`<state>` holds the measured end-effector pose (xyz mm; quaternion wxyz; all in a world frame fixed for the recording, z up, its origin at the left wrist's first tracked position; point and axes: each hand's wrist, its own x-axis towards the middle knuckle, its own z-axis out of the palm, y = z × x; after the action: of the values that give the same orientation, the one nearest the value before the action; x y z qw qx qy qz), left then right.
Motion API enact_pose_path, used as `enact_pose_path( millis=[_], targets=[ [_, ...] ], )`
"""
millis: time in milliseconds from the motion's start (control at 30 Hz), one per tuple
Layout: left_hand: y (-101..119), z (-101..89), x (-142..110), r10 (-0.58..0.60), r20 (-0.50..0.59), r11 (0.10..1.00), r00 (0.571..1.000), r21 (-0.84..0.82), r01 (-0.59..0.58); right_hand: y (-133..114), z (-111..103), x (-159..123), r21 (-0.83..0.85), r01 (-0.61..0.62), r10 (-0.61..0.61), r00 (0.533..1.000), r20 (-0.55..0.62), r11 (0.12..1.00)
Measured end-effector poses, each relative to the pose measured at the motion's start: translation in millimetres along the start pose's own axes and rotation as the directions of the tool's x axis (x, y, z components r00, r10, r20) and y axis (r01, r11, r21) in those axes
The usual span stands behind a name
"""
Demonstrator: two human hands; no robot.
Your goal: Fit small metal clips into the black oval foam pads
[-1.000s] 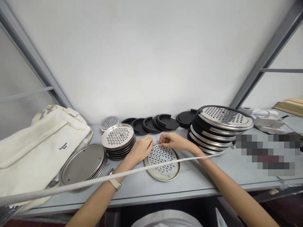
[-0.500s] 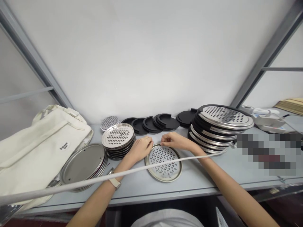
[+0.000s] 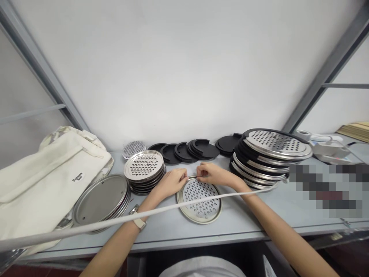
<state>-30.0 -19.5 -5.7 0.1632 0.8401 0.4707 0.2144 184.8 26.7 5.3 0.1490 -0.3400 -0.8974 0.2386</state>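
Observation:
A round grater plate (image 3: 198,209) with a raised metal rim lies on the bench in front of me. My left hand (image 3: 173,181) is at its far left rim, thumb and fingers pinched together. Close to the right, my right hand (image 3: 215,174) curls its fingertips in at the far rim. A small gap separates the two hands. Whatever is between the fingertips is too small or hidden to make out. To the left of my left hand stands a stack of smaller round graters (image 3: 145,166). Black round holders (image 3: 201,149) lie behind my hands.
A tall stack of large graters in black holders (image 3: 276,143) stands right of my right hand. Plain metal discs (image 3: 100,200) and a cream canvas bag (image 3: 52,177) lie left. A pale cord (image 3: 115,220) crosses the view in front. The bench edge (image 3: 207,239) is near me.
My fingers shift slightly at the far rim, and the right fingertips draw in closer to it. The grater plate sits a touch further right than a second ago.

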Motion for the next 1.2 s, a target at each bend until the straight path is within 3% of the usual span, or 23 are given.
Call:
enact_pose_path(
  millis=[200, 500, 633, 867, 1033, 1200],
  targets=[
    [-2, 2.5, 1, 0.013, -0.005, 1.0, 1.0, -0.023, -0.014, -7, 4, 3, 0.009, -0.062, 0.062, 0.998, 0.024, 0.998],
    [-1, 3.5, 2, 0.008, 0.0, 0.998, 1.0, -0.061, -0.008, -10, 13, 4, 0.05, 0.027, -0.027, 1.0, 0.0, 0.998],
    [2, 2.3, 1, -0.009, -0.005, 1.0, 1.0, -0.014, 0.009, -13, 8, 3, 0.091, 0.033, -0.034, 0.999, 0.008, 0.995],
    [7, -0.3, -3, -0.05, 0.022, 0.99, 0.999, 0.136, 0.046, -5, -9, 0, 0.115, 0.016, -0.003, 0.994, -0.107, 0.993],
    [7, 0.7, -3, -0.114, 0.017, 0.964, 0.993, 0.244, 0.106, -1, -11, -2, 0.129, -0.014, 0.021, 0.998, -0.057, 0.992],
    [7, 3.6, -2, -0.124, -0.028, 0.962, 0.992, 0.24, 0.128, 1, -8, -1, 0.133, -0.037, 0.036, 0.999, 0.01, 0.99]
  ],
)
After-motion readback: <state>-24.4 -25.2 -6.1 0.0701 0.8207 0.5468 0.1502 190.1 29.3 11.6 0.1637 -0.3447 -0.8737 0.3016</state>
